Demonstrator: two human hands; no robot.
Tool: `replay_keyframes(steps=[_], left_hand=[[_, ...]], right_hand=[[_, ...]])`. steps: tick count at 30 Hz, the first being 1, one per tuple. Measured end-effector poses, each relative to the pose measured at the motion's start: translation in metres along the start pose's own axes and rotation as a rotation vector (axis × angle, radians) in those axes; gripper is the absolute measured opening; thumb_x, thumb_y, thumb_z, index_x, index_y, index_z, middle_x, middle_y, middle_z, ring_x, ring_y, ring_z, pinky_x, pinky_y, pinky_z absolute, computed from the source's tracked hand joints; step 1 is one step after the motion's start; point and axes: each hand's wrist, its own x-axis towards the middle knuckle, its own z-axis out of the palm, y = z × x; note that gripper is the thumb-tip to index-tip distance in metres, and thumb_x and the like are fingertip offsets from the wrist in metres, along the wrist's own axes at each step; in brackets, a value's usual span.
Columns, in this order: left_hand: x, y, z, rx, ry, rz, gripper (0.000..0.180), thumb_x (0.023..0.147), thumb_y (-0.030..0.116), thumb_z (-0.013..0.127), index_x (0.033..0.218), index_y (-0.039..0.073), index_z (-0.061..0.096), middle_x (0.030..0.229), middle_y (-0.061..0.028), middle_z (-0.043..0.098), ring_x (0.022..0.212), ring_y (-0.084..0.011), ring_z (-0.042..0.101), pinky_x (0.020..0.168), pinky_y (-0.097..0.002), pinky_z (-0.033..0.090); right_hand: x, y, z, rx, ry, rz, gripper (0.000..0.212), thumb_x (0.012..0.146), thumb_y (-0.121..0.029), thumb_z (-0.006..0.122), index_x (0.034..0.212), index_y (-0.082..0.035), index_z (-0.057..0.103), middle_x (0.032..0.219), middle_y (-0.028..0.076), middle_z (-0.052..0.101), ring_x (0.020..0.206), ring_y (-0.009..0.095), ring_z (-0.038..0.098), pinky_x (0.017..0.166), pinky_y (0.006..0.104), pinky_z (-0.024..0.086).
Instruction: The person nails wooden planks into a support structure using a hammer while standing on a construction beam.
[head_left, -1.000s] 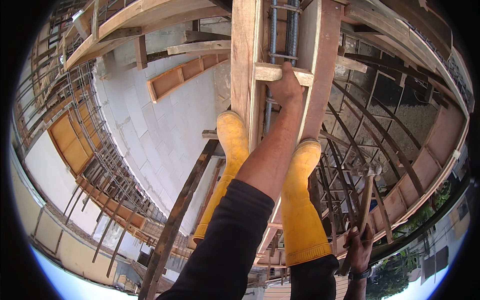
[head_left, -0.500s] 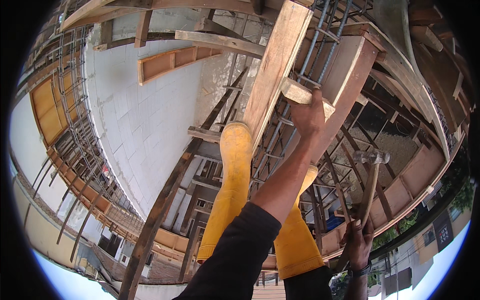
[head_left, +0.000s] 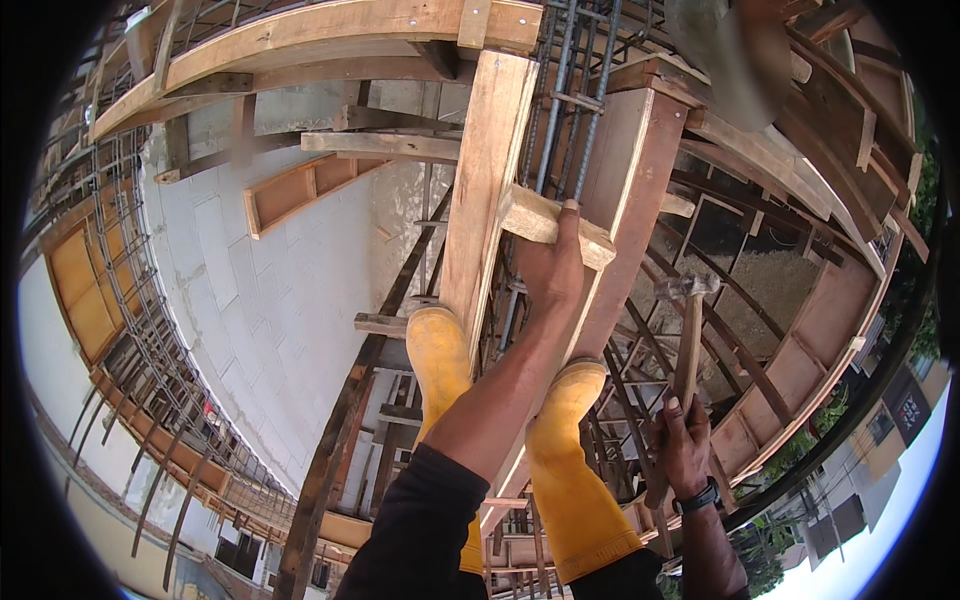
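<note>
My left hand (head_left: pixel 550 268) is closed around a short wooden block (head_left: pixel 532 214). The block lies crosswise over the gap between two long formwork boards, the pale left board (head_left: pixel 487 175) and the reddish-brown right board (head_left: pixel 642 190). Steel reinforcing bars (head_left: pixel 568 110) run down inside that gap, partly hidden by my hand and the block. Off to the right, my right hand (head_left: pixel 686 448) grips a hammer (head_left: pixel 689 340) by its wooden handle, metal head upward and apart from the boards. A dark watch is on that wrist.
My yellow boots, the left boot (head_left: pixel 437 345) and the right boot (head_left: pixel 572 400), rest at the boards. A deep drop with dark timber props (head_left: pixel 335 450) lies at the left. Crossing timbers (head_left: pixel 400 147) stand ahead. A blurred grey shape (head_left: pixel 735 70) shows at upper right.
The whole view has shifted, with the boards and hands now further left. The right boot shows more fully. Both hands keep hold of the block and the hammer.
</note>
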Motion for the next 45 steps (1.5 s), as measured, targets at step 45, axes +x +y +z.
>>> replay_keyframes(steps=[45], left_hand=[[0.319, 0.257, -0.039, 1.012, 0.295, 0.909, 0.075, 0.074, 0.012, 0.084, 0.139, 0.025, 0.048, 0.123, -0.0149, 0.044, 0.119, -0.0386, 0.045, 0.101, -0.0486, 0.043]], right_hand=[[0.209, -0.047, 0.161, 0.035, 0.725, -0.185, 0.061, 0.103, -0.054, 0.051, 0.123, 0.003, 0.043, 0.109, 0.026, 0.059, 0.095, 0.042, 0.061, 0.083, 0.0495, 0.047]])
